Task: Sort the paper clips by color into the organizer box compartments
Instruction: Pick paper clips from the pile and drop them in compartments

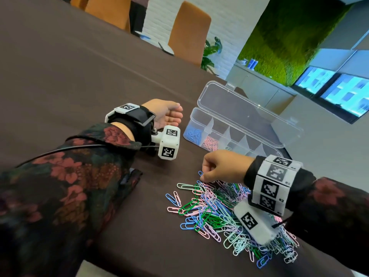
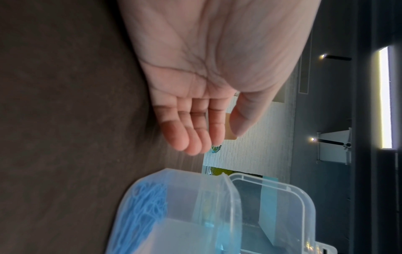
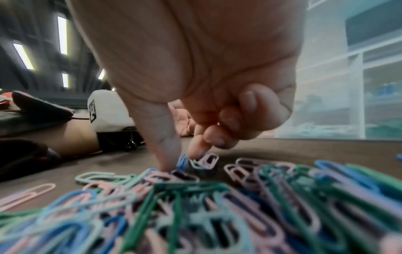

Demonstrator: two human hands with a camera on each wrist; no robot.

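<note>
A clear organizer box stands on the dark table with its lid laid back. Blue clips fill its left end compartment and pink clips lie in the one beside it. A mixed pile of paper clips in blue, pink, green and pale green lies nearer me. At the pile's far edge my right hand pinches a blue paper clip between thumb and forefinger. My left hand rests empty on the table left of the box, fingers relaxed.
Orange chairs stand along the far side of the brown table. The box's right compartments are partly hidden behind my right wrist. A few loose clips lie left of the pile. The table's near edge runs under my forearms.
</note>
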